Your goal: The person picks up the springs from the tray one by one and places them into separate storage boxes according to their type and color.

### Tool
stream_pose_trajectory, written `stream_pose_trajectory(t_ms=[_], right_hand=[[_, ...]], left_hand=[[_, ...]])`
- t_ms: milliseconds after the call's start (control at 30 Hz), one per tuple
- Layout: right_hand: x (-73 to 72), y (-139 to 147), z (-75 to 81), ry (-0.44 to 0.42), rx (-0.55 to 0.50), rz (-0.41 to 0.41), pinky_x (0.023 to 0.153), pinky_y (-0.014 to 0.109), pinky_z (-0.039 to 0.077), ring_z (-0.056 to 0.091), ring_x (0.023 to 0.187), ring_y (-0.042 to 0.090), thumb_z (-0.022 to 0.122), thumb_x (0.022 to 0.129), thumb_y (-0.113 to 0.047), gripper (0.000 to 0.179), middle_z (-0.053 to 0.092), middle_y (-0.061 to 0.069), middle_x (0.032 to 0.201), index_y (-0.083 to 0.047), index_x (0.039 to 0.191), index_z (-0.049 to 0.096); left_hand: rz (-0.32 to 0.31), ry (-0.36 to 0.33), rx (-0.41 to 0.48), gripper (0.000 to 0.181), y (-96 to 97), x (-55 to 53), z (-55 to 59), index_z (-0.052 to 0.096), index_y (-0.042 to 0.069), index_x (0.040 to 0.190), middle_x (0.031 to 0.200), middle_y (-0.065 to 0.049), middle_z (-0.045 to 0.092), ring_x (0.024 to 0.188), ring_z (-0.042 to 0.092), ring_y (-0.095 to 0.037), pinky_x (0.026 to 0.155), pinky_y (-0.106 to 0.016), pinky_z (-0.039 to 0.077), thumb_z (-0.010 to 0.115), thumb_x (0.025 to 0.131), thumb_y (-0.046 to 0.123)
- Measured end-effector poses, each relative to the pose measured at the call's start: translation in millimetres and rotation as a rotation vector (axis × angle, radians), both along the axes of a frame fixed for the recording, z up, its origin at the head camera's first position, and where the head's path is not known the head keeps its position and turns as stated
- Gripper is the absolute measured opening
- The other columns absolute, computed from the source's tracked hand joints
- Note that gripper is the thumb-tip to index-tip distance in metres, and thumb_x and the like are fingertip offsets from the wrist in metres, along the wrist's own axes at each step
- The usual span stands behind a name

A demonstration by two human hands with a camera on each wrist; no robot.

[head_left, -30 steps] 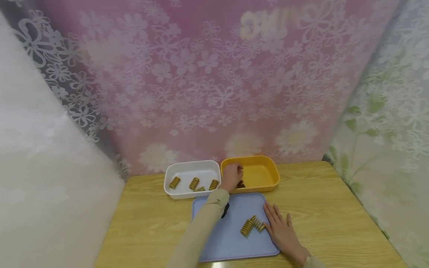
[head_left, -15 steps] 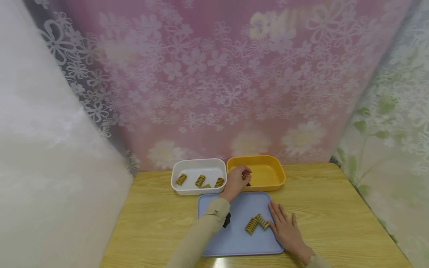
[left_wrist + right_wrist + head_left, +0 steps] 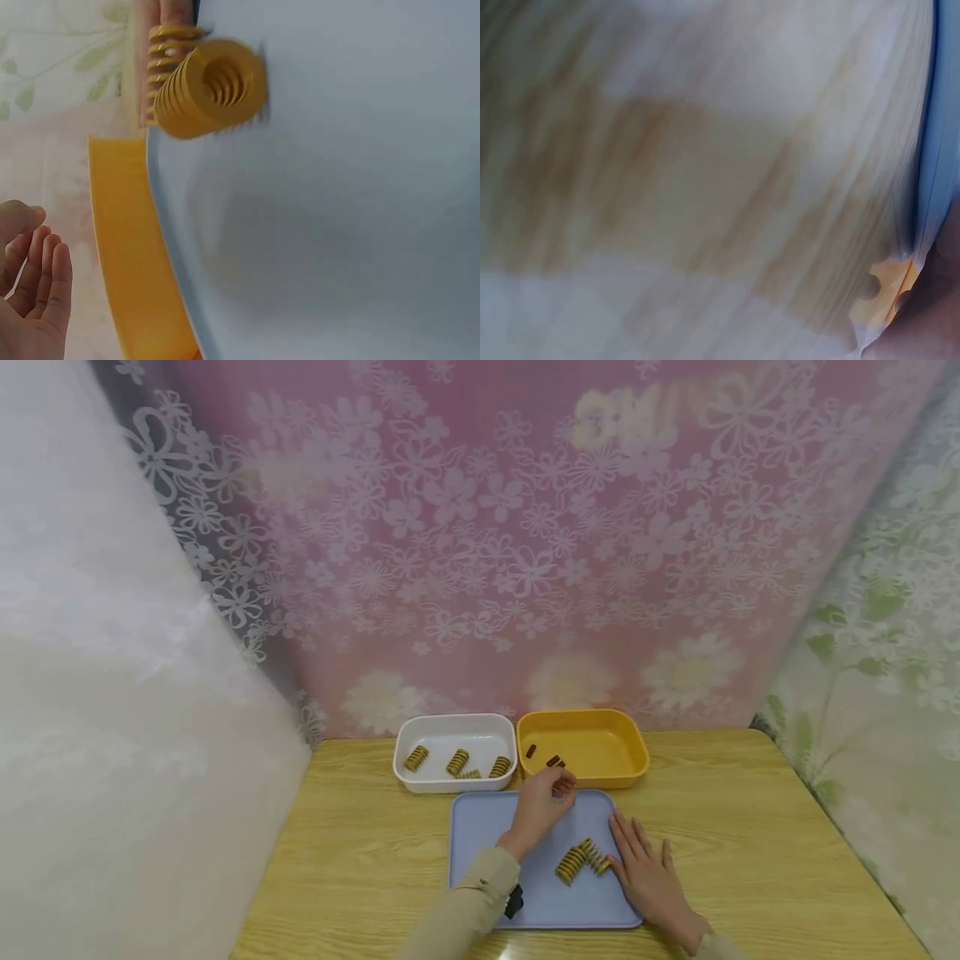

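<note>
My left hand (image 3: 543, 800) is over the far part of the blue tray (image 3: 480, 827), just in front of the yellow bin (image 3: 630, 760). Its fingers are loosely bent; in the left wrist view nothing shows between thumb and fingers. Two yellow coil springs lie on the tray: a thick spring (image 3: 572, 865) and a more open spring (image 3: 597, 858) touching it. My right hand (image 3: 651, 883) rests with fingers extended along the tray's right edge, its thumb close to the open spring. Small dark brown pieces, such as one brown piece (image 3: 531, 750), lie in the yellow bin.
A white bin (image 3: 456, 725) holding several yellow springs (image 3: 457, 762) stands left of the yellow bin, behind the tray. All sit on a wood-grain table (image 3: 360, 852). A flowered curtain (image 3: 480, 568) hangs close behind the bins.
My left hand has drawn back from inside the yellow bin to above the tray, uncovering the brown pieces there. The right hand stays at the tray edge. The head view shifted slightly.
</note>
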State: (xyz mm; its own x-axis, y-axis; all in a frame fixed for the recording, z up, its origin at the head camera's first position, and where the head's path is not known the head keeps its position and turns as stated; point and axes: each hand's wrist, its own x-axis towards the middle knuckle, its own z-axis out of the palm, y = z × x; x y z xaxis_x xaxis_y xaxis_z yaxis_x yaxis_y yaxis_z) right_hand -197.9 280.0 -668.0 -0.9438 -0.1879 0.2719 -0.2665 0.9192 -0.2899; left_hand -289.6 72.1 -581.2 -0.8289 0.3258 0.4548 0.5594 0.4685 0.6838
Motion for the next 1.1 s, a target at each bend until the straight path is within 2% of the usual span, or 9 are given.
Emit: stream_pose_trajectory(t_ms=[167,300,500,600,733,833,1000,1100], right_hand=[[-0.5,0,0.8,0.011,-0.012,0.011,0.104,0.082,0.019,0.032,0.146,0.042,0.058,0.102,-0.029,0.059,0.035,0.011,0.162,-0.007,0.155,0.041],[-0.6,2,1.9,0.033,-0.007,0.015,0.103,0.083,0.019,0.034,0.145,0.043,0.060,0.102,-0.027,0.059,0.037,0.012,0.161,-0.006,0.154,0.042],[-1.2,2,2.4,0.009,0.014,0.017,0.104,0.082,0.018,0.033,0.146,0.042,0.059,0.102,-0.028,0.060,0.035,0.012,0.162,-0.006,0.154,0.041],[-1.1,0,0.9,0.026,0.005,0.025,0.104,0.082,0.018,0.033,0.146,0.042,0.059,0.102,-0.029,0.060,0.035,0.011,0.162,-0.005,0.154,0.041],[-1.2,1,-1.2,0.036,-0.012,0.026,0.103,0.083,0.018,0.032,0.147,0.041,0.058,0.103,-0.030,0.059,0.034,0.011,0.162,-0.006,0.154,0.041],[-1.3,1,-0.4,0.037,-0.017,0.027,0.103,0.083,0.018,0.032,0.147,0.041,0.058,0.103,-0.030,0.059,0.035,0.011,0.162,-0.005,0.154,0.041],[-1.1,0,3.1,0.015,0.001,0.024,0.104,0.083,0.017,0.031,0.147,0.042,0.057,0.103,-0.029,0.059,0.034,0.011,0.163,-0.006,0.155,0.040],[0.3,0,5.6,0.011,0.006,0.022,0.104,0.082,0.017,0.032,0.146,0.043,0.058,0.103,-0.029,0.059,0.033,0.011,0.163,-0.005,0.154,0.040]], left_hand=[[-0.003,-0.026,-0.015,0.018,-3.1,17.2,-11.8,0.073,0.004,0.104,0.094,-0.004,0.073,0.083,0.069,-0.009,0.073,-0.012,0.054,0.079,0.087,0.005],[-0.031,-0.085,-0.096,0.026,-4.8,28.9,-22.0,0.072,0.004,0.110,0.098,-0.004,0.073,0.087,0.070,-0.012,0.074,-0.012,0.053,0.082,0.086,0.010],[-0.042,-0.159,-0.250,0.036,-9.4,46.0,-39.6,0.070,0.009,0.112,0.098,0.001,0.069,0.086,0.063,-0.005,0.075,-0.014,0.049,0.086,0.083,0.023],[-0.041,-0.203,-0.282,0.041,-11.0,51.8,-48.7,0.068,0.010,0.111,0.095,0.004,0.067,0.082,0.059,0.001,0.072,-0.013,0.048,0.089,0.080,0.028],[-0.030,-0.264,-0.297,0.042,-9.9,56.5,-53.3,0.068,0.012,0.108,0.093,0.008,0.065,0.079,0.056,0.004,0.070,-0.013,0.047,0.090,0.077,0.029],[-0.017,-0.274,-0.292,0.036,-9.7,57.7,-52.2,0.069,0.013,0.104,0.090,0.009,0.065,0.077,0.056,0.004,0.069,-0.014,0.047,0.090,0.077,0.024],[0.008,-0.216,-0.303,0.031,-14.1,53.5,-51.9,0.069,0.016,0.101,0.087,0.011,0.063,0.076,0.052,0.004,0.069,-0.014,0.045,0.087,0.075,0.018],[0.005,-0.196,-0.257,0.031,-20.6,48.7,-47.0,0.070,0.017,0.104,0.090,0.011,0.064,0.079,0.053,0.003,0.072,-0.015,0.045,0.086,0.077,0.017]])
